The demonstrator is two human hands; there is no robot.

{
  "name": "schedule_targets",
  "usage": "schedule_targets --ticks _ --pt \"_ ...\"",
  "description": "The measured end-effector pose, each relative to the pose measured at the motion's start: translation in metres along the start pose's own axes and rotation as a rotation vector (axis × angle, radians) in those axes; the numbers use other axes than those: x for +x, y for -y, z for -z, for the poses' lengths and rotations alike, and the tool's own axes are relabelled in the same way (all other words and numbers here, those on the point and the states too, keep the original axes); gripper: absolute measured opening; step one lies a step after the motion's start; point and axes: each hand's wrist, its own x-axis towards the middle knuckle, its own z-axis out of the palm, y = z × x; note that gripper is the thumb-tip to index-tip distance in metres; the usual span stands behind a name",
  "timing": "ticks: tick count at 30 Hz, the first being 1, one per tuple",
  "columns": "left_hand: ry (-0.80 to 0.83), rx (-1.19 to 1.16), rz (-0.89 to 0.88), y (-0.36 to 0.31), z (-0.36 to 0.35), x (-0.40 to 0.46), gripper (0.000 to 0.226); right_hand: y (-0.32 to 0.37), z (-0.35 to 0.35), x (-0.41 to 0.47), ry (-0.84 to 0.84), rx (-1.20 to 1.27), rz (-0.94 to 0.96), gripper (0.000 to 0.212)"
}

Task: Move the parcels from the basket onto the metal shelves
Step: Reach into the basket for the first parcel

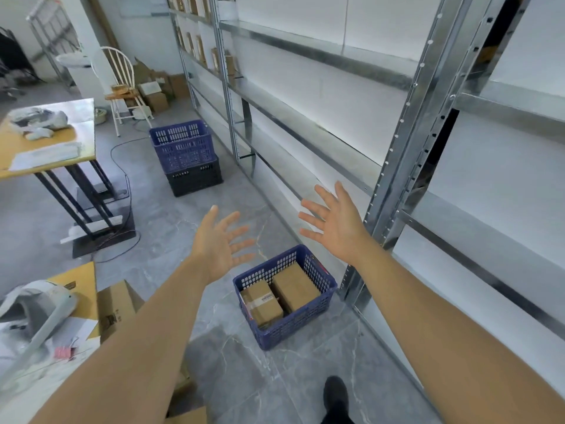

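A blue plastic basket (318,310) stands on the grey floor beside the foot of the metal shelves (321,53). Two brown cardboard parcels lie in it: one with a white label (262,304) on the left, a plain one (295,286) on the right. My left hand (221,243) and my right hand (334,220) are stretched out in the air above the basket, palms facing each other, fingers spread, holding nothing. The shelf boards near me are bare; brown parcels (198,48) stand on the far shelves.
Two stacked crates (186,156), blue on black, stand further along the shelves. A wooden table (46,142) is at the left, with cables on the floor beneath. A white chair (122,84) and cardboard boxes (156,90) are behind. A cluttered desk corner (46,313) and an open box (117,307) sit near left.
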Motion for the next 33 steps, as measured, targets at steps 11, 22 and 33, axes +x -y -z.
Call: schedule_targets --ticks 11,22,33 --pt "-0.237 -0.067 0.024 -0.010 -0.007 0.164 0.073 0.016 0.024 0.222 0.150 -0.072 -0.177 0.066" --pt "-0.406 -0.138 0.110 -0.006 0.002 0.260 0.069 -0.017 0.024 0.362 0.202 -0.197 -0.379 0.062" --pt "-0.410 -0.118 0.213 0.017 0.063 0.329 0.068 -0.089 0.008 0.414 0.185 -0.258 -0.454 0.063"
